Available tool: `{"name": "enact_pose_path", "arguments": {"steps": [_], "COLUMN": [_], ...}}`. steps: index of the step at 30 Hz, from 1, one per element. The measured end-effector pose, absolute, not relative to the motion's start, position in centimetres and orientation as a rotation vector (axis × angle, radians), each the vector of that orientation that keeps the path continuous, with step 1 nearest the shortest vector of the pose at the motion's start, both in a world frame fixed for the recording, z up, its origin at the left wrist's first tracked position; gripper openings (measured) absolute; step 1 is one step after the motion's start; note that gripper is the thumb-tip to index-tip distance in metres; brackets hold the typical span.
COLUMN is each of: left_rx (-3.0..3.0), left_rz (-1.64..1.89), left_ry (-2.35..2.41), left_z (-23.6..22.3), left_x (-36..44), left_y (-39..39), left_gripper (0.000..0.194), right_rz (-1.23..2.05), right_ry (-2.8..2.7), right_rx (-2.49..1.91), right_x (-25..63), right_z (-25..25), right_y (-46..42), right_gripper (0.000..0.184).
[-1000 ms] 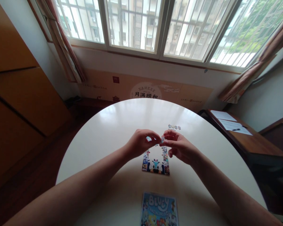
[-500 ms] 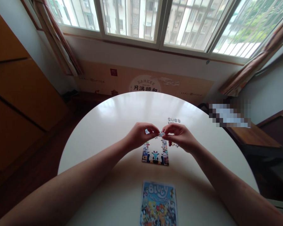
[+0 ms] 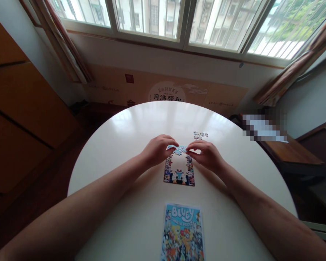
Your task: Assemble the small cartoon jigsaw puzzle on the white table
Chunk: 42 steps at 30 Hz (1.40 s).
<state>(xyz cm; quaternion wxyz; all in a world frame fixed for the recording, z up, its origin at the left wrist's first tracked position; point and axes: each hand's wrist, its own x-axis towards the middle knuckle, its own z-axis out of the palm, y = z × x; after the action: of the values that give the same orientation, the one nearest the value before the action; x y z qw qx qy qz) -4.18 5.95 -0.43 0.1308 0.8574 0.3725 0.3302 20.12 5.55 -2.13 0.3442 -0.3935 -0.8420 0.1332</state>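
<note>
A partly assembled jigsaw puzzle [image 3: 180, 177] lies on the white table, its frame of joined pieces around a bare middle. Light blue puzzle pieces [image 3: 178, 150] form its far edge, between my two hands. At the far left corner is my left hand [image 3: 159, 149], thumb and forefinger apart with the blue pieces showing between them. My right hand [image 3: 206, 154] touches the far right corner with its fingertips, thumb and forefinger slightly apart. Loose puzzle pieces [image 3: 200, 135] sit beyond my right hand. Part of the puzzle's far side is hidden by my fingers.
Nearer to me lies a printed picture sheet [image 3: 182, 232] reading "Bluey". The round white table [image 3: 119, 145] ends in a curved edge before the window wall. A wooden surface [image 3: 290, 146] with a blurred patch stands at the right, and a wooden cabinet [image 3: 21, 119] at the left.
My hands have moved apart from a pinch on a small blue cluster of puzzle pieces. Those blue pieces now lie at the puzzle's far edge. The view has tilted slightly.
</note>
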Motion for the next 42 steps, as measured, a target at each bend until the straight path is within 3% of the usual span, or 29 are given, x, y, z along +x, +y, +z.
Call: {"name": "enact_pose_path", "arguments": {"steps": [10, 23, 35, 42], "left_rx": [2.557, 2.603, 2.628, 2.683], "left_rz": [0.813, 0.692, 0.653, 0.642], "left_ry": [1.021, 0.964, 0.956, 1.077], "left_z": [-2.1, -2.2, -2.1, -1.5], "left_x": [-4.2, -4.2, -4.5, -4.6], "left_y": [6.6, 6.8, 6.8, 6.7], "left_gripper": [0.026, 0.023, 0.024, 0.038], "right_rz": [0.194, 0.239, -0.006, -0.143], "right_ry": [-2.21, -2.226, -2.448, -2.051], "right_rx": [-1.156, -1.112, -1.118, -1.096], "right_x": [19.3, 18.8, 19.4, 21.9], "right_z": [-3.0, -3.0, -2.0, -0.4], "right_y": [5.2, 5.1, 5.2, 6.4], "right_gripper": [0.011, 0.009, 0.016, 0.018]}}
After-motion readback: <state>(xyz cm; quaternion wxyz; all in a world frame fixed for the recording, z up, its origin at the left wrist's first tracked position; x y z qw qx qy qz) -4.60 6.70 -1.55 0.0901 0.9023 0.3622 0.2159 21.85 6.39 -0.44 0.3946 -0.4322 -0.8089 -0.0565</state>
